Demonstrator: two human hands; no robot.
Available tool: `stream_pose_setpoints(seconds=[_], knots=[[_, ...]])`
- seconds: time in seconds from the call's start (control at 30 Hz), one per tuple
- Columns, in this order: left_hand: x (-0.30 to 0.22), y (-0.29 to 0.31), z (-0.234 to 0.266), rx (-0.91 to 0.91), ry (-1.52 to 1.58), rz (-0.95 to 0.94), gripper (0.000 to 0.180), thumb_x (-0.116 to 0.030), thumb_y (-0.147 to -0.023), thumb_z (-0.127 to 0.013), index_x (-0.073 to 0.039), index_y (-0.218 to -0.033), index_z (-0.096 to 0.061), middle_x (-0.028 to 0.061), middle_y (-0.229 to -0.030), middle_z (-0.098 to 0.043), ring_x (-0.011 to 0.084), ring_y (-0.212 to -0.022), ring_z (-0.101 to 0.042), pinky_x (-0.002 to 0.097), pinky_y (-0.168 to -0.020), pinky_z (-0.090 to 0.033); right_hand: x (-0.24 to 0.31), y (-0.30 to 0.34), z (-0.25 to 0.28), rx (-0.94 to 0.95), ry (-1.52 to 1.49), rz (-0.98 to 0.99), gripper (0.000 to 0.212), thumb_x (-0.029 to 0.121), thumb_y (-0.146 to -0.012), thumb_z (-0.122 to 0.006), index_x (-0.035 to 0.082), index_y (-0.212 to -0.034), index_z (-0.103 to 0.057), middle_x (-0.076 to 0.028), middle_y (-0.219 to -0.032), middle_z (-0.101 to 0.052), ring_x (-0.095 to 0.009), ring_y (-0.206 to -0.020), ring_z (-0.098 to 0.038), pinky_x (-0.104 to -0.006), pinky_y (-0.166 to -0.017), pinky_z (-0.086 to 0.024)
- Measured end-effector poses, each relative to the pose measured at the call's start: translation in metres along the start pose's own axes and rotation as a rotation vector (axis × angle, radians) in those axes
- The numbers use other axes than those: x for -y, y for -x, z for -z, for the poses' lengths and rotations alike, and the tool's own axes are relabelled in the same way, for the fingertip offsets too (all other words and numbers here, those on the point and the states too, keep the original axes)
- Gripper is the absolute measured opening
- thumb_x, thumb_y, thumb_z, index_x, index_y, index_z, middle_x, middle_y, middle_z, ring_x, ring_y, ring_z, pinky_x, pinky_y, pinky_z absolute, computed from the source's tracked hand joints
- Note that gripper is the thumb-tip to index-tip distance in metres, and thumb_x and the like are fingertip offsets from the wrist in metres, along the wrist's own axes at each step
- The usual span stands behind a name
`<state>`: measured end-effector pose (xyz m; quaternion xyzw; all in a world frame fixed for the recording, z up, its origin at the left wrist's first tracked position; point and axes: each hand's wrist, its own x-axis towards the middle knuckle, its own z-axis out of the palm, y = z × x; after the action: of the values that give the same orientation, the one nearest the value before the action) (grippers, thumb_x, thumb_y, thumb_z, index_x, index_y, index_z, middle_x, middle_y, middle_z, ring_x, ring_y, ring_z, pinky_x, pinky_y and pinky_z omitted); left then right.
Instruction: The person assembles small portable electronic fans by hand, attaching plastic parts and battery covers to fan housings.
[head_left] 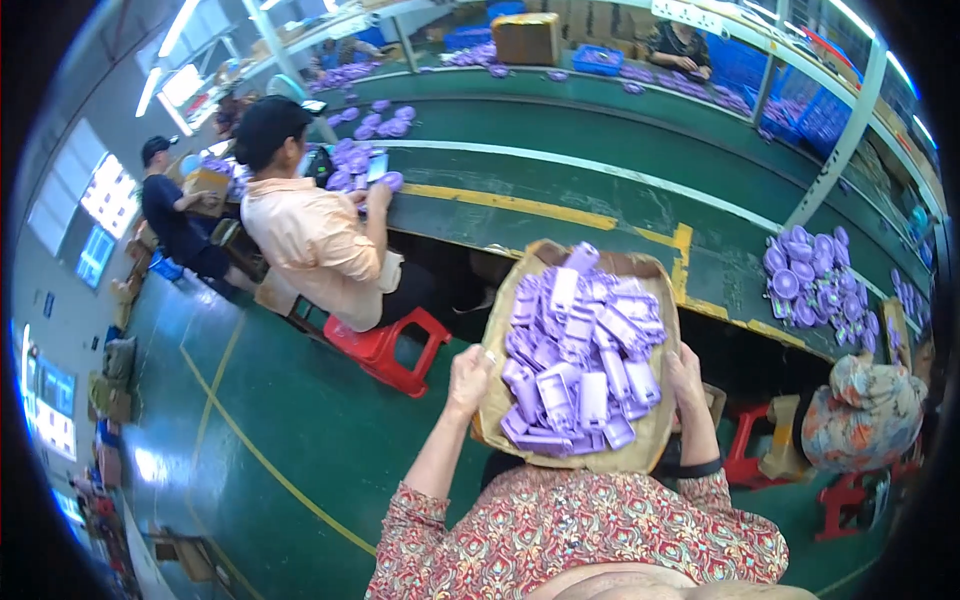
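Between my hands is a shallow cardboard box (487, 410), its near edge close to my body. Heaped inside it are several purple plastic housings (592, 398), small hollow rectangular shells lying at all angles. My left hand (470, 378) is closed on the left side of the box. On the opposite side my right hand (686, 375) grips the box wall, its fingers partly hidden behind the cardboard. The far edge of the box reaches over the near side of the green work table.
A long green work table (560, 180) with yellow tape runs ahead. Purple round parts (815, 275) are piled on its right. A seated co-worker (315, 230) handles parts at the left, by a red stool (385, 350). Another person (865, 415) sits at the right.
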<state>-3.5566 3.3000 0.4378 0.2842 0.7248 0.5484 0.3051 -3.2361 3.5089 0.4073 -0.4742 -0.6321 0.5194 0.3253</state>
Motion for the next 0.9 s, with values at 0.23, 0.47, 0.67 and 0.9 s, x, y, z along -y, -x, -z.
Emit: stream_pose_setpoints(seconds=[0.23, 0.47, 0.67, 0.9], knots=[[-0.007, -0.173, 0.029, 0.124, 0.131, 0.049, 0.017, -0.011, -0.087, -0.051, 0.001, -0.090, -0.062, -0.0015, -0.071, -0.056, 0.0056, -0.065, -0.047, 0.0232, -0.058, -0.039, 0.016, -0.097, -0.093, -0.072, -0.139, -0.201, 0.037, 0.004, -0.081, -0.046, -0.003, -0.117, -0.050, -0.009, -0.105, -0.059, -0.015, -0.092, -0.056, -0.0285, -0.083, -0.044], [0.009, -0.339, 0.049, 0.182, 0.328, 0.188, 0.014, -0.003, -0.084, -0.052, 0.002, -0.090, -0.062, 0.0011, -0.079, -0.060, 0.0083, -0.069, -0.054, 0.0239, -0.063, -0.044, 0.016, -0.186, -0.161, -0.113, -0.058, -0.291, 0.044, 0.006, -0.083, -0.047, -0.001, -0.126, -0.045, -0.008, -0.107, -0.060, -0.013, -0.091, -0.056, -0.0276, -0.079, -0.045], [0.047, -0.491, 0.056, 0.100, 0.439, 0.229, 0.017, -0.001, -0.085, -0.051, 0.003, -0.097, -0.061, 0.0052, -0.088, -0.062, 0.0134, -0.076, -0.058, 0.0264, -0.070, -0.046, 0.046, -0.222, -0.186, -0.146, -0.157, -0.527, 0.053, 0.006, -0.087, -0.046, 0.000, -0.137, -0.029, -0.016, -0.123, -0.053, -0.019, -0.096, -0.058, -0.0287, -0.077, -0.048], [0.095, -0.607, 0.090, 0.091, 0.169, 0.143, 0.021, -0.004, -0.087, -0.050, 0.002, -0.103, -0.061, 0.0041, -0.091, -0.063, 0.0125, -0.079, -0.057, 0.0261, -0.072, -0.045, 0.092, -0.216, -0.179, -0.286, -0.177, -0.561, 0.041, 0.007, -0.090, -0.045, -0.002, -0.130, -0.039, -0.013, -0.119, -0.056, -0.018, -0.097, -0.058, -0.0270, -0.078, -0.047]])
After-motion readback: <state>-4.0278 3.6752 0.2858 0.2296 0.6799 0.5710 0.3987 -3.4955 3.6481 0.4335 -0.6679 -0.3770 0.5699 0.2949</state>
